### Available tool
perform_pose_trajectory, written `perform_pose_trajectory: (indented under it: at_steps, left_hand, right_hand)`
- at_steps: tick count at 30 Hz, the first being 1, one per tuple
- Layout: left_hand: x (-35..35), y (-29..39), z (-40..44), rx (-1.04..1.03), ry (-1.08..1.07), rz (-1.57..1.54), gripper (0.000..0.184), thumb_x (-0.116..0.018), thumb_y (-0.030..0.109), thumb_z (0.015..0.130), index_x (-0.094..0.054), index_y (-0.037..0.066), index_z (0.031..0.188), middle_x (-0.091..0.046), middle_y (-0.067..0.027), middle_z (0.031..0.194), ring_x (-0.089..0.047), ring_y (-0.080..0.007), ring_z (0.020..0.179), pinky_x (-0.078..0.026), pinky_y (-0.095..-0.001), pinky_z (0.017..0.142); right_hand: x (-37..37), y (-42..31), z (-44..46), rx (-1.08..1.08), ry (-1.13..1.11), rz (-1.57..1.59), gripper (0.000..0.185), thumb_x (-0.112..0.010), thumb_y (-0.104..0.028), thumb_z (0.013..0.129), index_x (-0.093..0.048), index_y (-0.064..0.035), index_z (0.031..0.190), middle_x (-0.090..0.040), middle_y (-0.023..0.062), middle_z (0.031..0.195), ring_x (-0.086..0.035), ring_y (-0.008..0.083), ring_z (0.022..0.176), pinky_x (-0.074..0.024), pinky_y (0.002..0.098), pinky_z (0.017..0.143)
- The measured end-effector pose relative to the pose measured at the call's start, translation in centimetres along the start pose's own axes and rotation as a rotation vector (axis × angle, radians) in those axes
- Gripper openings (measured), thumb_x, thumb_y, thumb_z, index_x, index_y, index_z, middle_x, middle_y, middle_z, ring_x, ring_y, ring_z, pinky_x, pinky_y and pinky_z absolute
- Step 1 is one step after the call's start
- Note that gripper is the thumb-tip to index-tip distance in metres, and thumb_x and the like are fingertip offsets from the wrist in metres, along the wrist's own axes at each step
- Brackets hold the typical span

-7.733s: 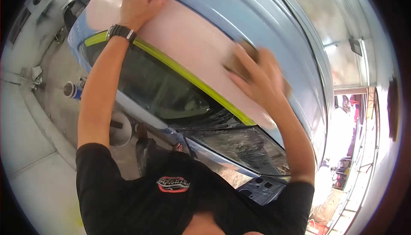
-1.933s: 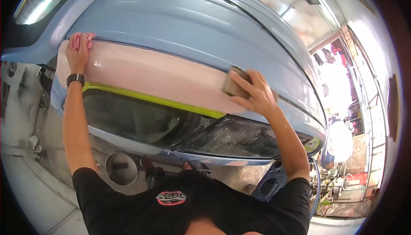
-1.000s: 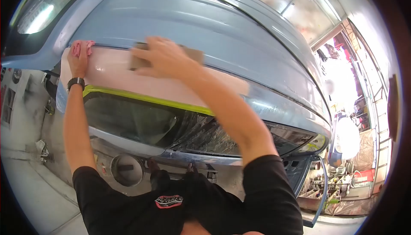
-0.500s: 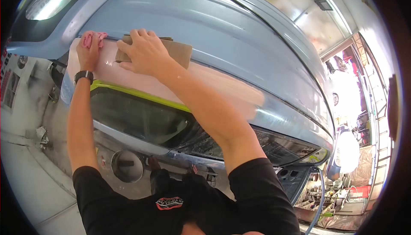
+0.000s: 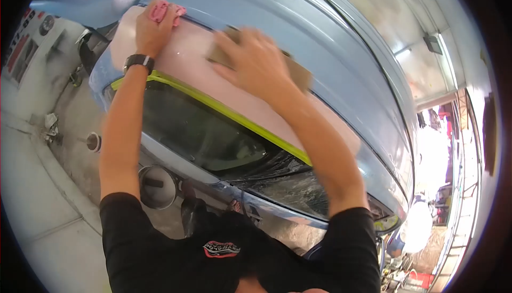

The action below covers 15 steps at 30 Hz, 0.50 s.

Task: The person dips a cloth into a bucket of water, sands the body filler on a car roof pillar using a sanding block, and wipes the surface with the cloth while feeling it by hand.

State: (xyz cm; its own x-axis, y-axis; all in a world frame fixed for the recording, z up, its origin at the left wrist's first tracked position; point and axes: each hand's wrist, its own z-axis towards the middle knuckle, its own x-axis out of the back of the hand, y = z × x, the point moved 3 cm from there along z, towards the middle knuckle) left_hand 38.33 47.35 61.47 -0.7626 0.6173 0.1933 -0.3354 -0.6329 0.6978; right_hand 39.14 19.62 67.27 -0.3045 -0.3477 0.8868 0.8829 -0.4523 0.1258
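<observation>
My left hand (image 5: pixel 153 34), with a dark watch on its wrist, is closed around a crumpled pink cloth (image 5: pixel 166 13) at the upper left of the car's roof edge. Under my right hand (image 5: pixel 253 63) lies a brown folded sheet that looks like sandpaper (image 5: pixel 300 74); motion blurs the fingers, which press over its left part. Both hands rest along a pale pink filler-coloured strip (image 5: pixel 186 53) on the blue car (image 5: pixel 234 5). Yellow-green tape (image 5: pixel 224 116) runs below that strip, above the side window (image 5: pixel 197 127).
A round metal bucket (image 5: pixel 158 186) stands on the floor beside the car, and a small can (image 5: pixel 94 142) sits farther left. Plastic film (image 5: pixel 288 183) covers the rear side glass. At the right, a bright doorway (image 5: pixel 434 154) opens past the wall.
My right hand has slid the sandpaper rightward along the pink strip, away from my left hand. The view has tilted, and my left hand still grips the cloth.
</observation>
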Motion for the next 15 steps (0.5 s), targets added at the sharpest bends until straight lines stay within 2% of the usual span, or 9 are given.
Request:
perform_pose_trajectory:
  at_steps: [3, 4, 6, 7, 8, 9, 12, 14, 15]
  left_hand:
    - [0.2, 1.5, -0.2, -0.014, 0.007, -0.013, 0.020, -0.068, 0.023, 0.099, -0.066, 0.004, 0.095, -0.075, -0.0063, 0.079, -0.070, -0.0148, 0.069, -0.055, -0.0303, 0.069]
    - [-0.2, 1.3, -0.3, 0.085, -0.029, -0.165, 0.020, -0.067, 0.023, 0.099, -0.065, 0.003, 0.096, -0.076, -0.0063, 0.079, -0.071, -0.0154, 0.069, -0.056, -0.0296, 0.070]
    - [0.2, 1.8, 0.1, 0.050, -0.018, -0.078, 0.022, -0.065, 0.024, 0.101, -0.068, 0.003, 0.095, -0.073, -0.0044, 0.076, -0.066, -0.0122, 0.068, -0.053, -0.0291, 0.068]
    - [0.1, 1.6, -0.3, 0.049, -0.024, -0.037, 0.023, -0.064, 0.024, 0.102, -0.069, 0.003, 0.095, -0.071, -0.0034, 0.074, -0.063, -0.0105, 0.068, -0.052, -0.0288, 0.066]
    - [0.3, 1.9, -0.4, 0.023, -0.027, -0.005, 0.023, -0.065, 0.025, 0.101, -0.069, 0.004, 0.093, -0.071, -0.0048, 0.074, -0.065, -0.0138, 0.066, -0.052, -0.0300, 0.067]
    - [0.3, 2.1, -0.5, 0.038, -0.012, 0.018, 0.023, -0.066, 0.026, 0.100, -0.069, 0.005, 0.093, -0.073, -0.0055, 0.075, -0.068, -0.0177, 0.068, -0.054, -0.0319, 0.069]
    - [0.2, 1.5, -0.3, 0.048, 0.031, 0.092, 0.023, -0.068, 0.029, 0.096, -0.068, 0.007, 0.093, -0.076, -0.0072, 0.079, -0.073, -0.0267, 0.073, -0.057, -0.0364, 0.072]
    - [0.3, 1.2, 0.0, 0.016, 0.030, 0.151, 0.024, -0.067, 0.030, 0.096, -0.068, 0.007, 0.091, -0.076, -0.0074, 0.078, -0.073, -0.0288, 0.074, -0.057, -0.0375, 0.072]
    - [0.4, 1.4, 0.1, 0.024, 0.023, 0.130, 0.024, -0.067, 0.031, 0.096, -0.067, 0.007, 0.091, -0.076, -0.0075, 0.078, -0.073, -0.0289, 0.074, -0.057, -0.0380, 0.072]
  right_hand:
    - [-0.9, -1.2, 2.5, 0.050, -0.008, 0.046, 0.058, -0.073, -0.048, 0.092, -0.059, -0.0235, 0.142, -0.060, 0.0200, 0.118, -0.060, 0.0392, 0.116, -0.0511, 0.0488, 0.095]
    - [-0.9, -1.0, 2.4, 0.057, -0.013, 0.055, 0.059, -0.073, -0.048, 0.091, -0.059, -0.0239, 0.143, -0.060, 0.0199, 0.118, -0.060, 0.0391, 0.115, -0.0508, 0.0488, 0.095]
    - [2.3, 1.1, -3.9, 0.011, -0.079, 0.040, 0.061, -0.075, -0.049, 0.090, -0.059, -0.0263, 0.145, -0.059, 0.0196, 0.118, -0.060, 0.0395, 0.115, -0.0504, 0.0501, 0.095]
    - [4.2, 2.2, -7.4, -0.079, -0.223, 0.005, 0.065, -0.076, -0.050, 0.089, -0.057, -0.0302, 0.148, -0.058, 0.0189, 0.118, -0.060, 0.0392, 0.113, -0.0505, 0.0510, 0.094]
    - [6.0, 3.2, -10.9, -0.144, -0.259, -0.014, 0.069, -0.078, -0.049, 0.087, -0.055, -0.0329, 0.151, -0.057, 0.0182, 0.117, -0.060, 0.0388, 0.110, -0.0511, 0.0508, 0.092]
    - [7.2, 4.3, -14.5, -0.121, -0.192, -0.105, 0.073, -0.080, -0.046, 0.085, -0.054, -0.0323, 0.152, -0.057, 0.0179, 0.116, -0.060, 0.0382, 0.108, -0.0517, 0.0501, 0.090]
    - [8.0, 4.4, -16.3, -0.130, -0.210, -0.119, 0.076, -0.082, -0.044, 0.083, -0.054, -0.0290, 0.152, -0.057, 0.0176, 0.115, -0.060, 0.0372, 0.106, -0.0516, 0.0495, 0.088]
    - [5.3, 1.7, -9.5, -0.187, -0.307, -0.116, 0.070, -0.079, -0.045, 0.086, -0.056, -0.0234, 0.149, -0.057, 0.0182, 0.117, -0.060, 0.0366, 0.107, -0.0511, 0.0483, 0.090]
    - [3.0, 0.2, -5.5, -0.084, -0.166, -0.106, 0.067, -0.077, -0.046, 0.087, -0.057, -0.0216, 0.146, -0.058, 0.0186, 0.117, -0.060, 0.0367, 0.108, -0.0509, 0.0478, 0.090]
